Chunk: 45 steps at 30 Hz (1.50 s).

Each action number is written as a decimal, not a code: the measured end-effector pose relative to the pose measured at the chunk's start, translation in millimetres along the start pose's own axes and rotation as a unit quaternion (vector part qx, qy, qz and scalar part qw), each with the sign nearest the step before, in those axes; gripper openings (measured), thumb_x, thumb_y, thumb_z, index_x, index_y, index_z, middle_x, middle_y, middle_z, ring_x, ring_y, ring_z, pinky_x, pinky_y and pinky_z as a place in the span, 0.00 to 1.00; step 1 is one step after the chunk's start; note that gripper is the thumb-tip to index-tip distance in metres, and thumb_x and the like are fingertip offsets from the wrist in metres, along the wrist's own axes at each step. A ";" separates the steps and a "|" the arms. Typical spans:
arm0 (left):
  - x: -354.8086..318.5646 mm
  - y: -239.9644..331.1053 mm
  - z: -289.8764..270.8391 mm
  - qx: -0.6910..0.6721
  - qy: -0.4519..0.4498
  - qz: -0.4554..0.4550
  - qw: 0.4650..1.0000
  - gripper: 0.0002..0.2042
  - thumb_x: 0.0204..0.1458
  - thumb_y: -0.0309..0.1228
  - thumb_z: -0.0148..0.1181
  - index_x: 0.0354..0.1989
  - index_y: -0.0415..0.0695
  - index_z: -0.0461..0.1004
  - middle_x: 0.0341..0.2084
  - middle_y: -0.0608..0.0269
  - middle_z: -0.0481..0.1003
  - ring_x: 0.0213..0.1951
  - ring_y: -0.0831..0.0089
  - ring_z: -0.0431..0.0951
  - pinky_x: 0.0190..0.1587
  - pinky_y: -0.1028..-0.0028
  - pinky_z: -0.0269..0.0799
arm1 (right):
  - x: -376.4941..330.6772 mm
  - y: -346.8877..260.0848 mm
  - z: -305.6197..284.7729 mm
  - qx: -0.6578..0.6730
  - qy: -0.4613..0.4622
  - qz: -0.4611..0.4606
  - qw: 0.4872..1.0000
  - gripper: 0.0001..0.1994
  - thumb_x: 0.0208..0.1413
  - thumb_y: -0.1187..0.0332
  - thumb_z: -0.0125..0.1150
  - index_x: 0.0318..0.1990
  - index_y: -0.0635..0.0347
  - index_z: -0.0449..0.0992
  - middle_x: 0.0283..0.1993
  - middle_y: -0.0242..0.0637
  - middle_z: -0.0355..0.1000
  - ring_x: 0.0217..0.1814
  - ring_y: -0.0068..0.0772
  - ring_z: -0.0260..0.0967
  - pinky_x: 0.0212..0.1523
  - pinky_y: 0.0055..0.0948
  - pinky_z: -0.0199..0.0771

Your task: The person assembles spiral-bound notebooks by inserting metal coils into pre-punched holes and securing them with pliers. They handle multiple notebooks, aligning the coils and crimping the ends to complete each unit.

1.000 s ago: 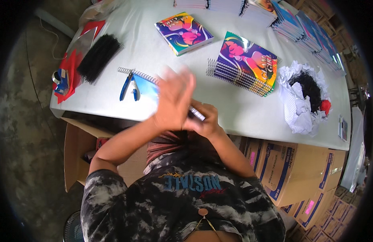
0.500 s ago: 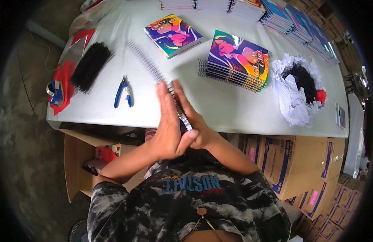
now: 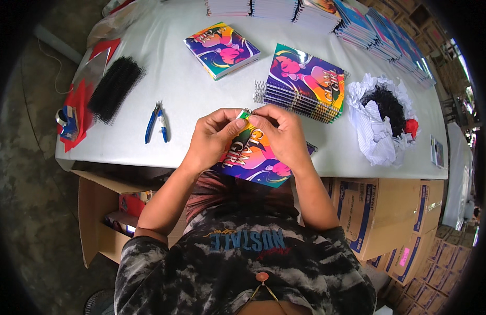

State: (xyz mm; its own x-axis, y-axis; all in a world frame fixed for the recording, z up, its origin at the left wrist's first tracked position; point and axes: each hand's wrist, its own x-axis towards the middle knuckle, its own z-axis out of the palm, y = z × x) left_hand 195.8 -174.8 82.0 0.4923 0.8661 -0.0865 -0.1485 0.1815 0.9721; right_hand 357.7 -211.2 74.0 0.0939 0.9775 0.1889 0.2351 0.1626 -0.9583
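Observation:
A spiral notebook (image 3: 237,161) with a purple, pink and yellow cover lies tilted at the table's front edge, partly over my lap. My left hand (image 3: 214,137) pinches its far corner, thumb on the cover. My right hand (image 3: 280,137) pinches beside it, thumb tips close together. A small loop of the coil (image 3: 247,111) shows between the fingertips. The coil's other end (image 3: 311,148) sticks out to the right of my right hand, which hides the stretch between. Blue-handled cutting pliers (image 3: 157,123) lie to the left, apart from both hands.
Beyond my hands are a stack of coiled notebooks (image 3: 306,84) and a shorter stack of matching books (image 3: 222,50). Black coils (image 3: 117,86) lie left. Crumpled striped cloth (image 3: 371,134) holds tangled black scraps (image 3: 384,107) at right. Cartons (image 3: 398,210) stand below the table.
The notebook was edge-on between my flat palms, its coil jutting from the far end. Now its cover faces up, and both hands have closed to pinches at one corner.

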 end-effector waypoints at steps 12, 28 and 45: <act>9.6 -10.1 -20.1 -0.056 -0.045 0.002 0.997 0.07 0.49 0.20 0.55 0.37 0.37 0.73 0.30 0.65 0.73 0.31 0.83 0.71 0.36 0.82 0.68 | -8.4 -7.6 -1.6 0.091 -0.005 0.030 0.995 0.06 0.46 0.79 0.63 0.33 0.68 0.76 0.30 0.34 0.74 0.30 0.20 0.70 0.31 0.20 0.68; 19.8 29.7 2.7 0.284 -0.136 0.127 0.941 0.09 0.53 0.29 0.57 0.39 0.37 0.72 0.28 0.65 0.72 0.30 0.81 0.71 0.32 0.82 0.66 | -11.3 -24.4 -62.3 0.034 0.216 -0.173 0.960 0.11 0.42 0.80 0.65 0.36 0.64 0.77 0.37 0.36 0.75 0.40 0.22 0.70 0.42 0.21 0.68; 158.8 -82.4 64.5 0.351 0.237 0.281 0.861 0.07 0.50 0.26 0.52 0.32 0.37 0.74 0.28 0.56 0.70 0.25 0.70 0.69 0.32 0.72 0.67 | 28.0 135.4 -112.0 0.052 0.492 -0.133 0.858 0.25 0.62 0.57 0.40 0.53 0.74 0.66 0.52 0.47 0.68 0.54 0.34 0.64 0.56 0.28 0.59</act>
State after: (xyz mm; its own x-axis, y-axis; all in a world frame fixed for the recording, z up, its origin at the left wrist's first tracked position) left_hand 341.6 -82.2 2.3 0.0819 0.8486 0.5227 0.3887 -0.5101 0.7673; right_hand 500.5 -176.8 -26.4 0.8347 0.3242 0.4452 0.2924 0.4242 -0.8571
